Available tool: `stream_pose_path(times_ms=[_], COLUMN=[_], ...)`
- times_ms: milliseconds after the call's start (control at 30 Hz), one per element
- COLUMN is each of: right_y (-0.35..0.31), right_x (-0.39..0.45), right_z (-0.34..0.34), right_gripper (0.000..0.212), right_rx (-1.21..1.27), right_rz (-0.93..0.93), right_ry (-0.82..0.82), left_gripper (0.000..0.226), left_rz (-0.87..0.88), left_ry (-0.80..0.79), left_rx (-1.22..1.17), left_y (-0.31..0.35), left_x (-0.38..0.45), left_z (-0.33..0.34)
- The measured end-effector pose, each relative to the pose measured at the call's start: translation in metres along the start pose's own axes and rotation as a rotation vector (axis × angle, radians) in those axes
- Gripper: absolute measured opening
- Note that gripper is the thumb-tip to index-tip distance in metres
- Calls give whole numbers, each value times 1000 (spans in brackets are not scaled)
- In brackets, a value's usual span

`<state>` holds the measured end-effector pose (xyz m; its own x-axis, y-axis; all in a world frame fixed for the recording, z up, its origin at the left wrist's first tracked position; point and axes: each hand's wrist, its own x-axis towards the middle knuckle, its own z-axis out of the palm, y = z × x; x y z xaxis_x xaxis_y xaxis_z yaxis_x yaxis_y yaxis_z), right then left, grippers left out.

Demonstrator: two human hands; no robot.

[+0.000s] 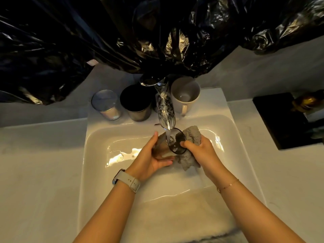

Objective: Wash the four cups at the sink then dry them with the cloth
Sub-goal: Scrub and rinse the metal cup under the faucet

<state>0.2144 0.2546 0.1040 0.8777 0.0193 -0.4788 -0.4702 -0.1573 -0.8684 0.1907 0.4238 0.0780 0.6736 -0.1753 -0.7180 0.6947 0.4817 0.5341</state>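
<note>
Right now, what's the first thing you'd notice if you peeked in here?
The tap pouring water into a tilted glass, held over the white sink by the left hand, while the right hand grips a grey cloth beside it. Three more cups wait behind the basin, under shiny black plastic sheeting.

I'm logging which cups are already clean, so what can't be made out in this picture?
- Head view: base of the glass is covered by the left hand.
- Dark metal cup: inside is in shadow.
- Tap base is hidden by black plastic sheet.
- Cloth is partly behind the right hand.
</note>
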Motion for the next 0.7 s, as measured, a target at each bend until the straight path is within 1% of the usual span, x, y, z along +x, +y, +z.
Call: stream_pose_path(times_ms=[100,200,300,333,400,467,500,567,700], right_y=[0,4,4,4,0,-7,-8,-6,-4], right_x=[-2,-4,-7,-7,-11,-16,-18,-17,-16], right_z=[-2,-10,-23,-27,-31,-31,-30,-30,-27], right_gripper=[12,20,49,52,43,38,37,38,38], right_rx=[50,-34,-196,-235,-250,-79,21,124,233], right_rz=[9,-124,-305,-338,-342,-264,-192,-85,-28], right_ry=[-21,74,159,157,95,-56,-147,-273,-366], left_gripper=[44,36,39,41,43,43,42,42,50], left_rz=[19,56,99,110,141,144,148,160,150], left_ry=[78,115,206,231,265,268,268,270,252], left_rx=[-34,7,139,186,232,261,278,313,324], left_y=[-1,-3,-7,-9,-11,-11,-11,-9,-5], left_x=[2,2,0,-2,-4,-7,-9,-12,-14], left_z=[6,0,-8,-10,-11,-8,-6,-2,-3])
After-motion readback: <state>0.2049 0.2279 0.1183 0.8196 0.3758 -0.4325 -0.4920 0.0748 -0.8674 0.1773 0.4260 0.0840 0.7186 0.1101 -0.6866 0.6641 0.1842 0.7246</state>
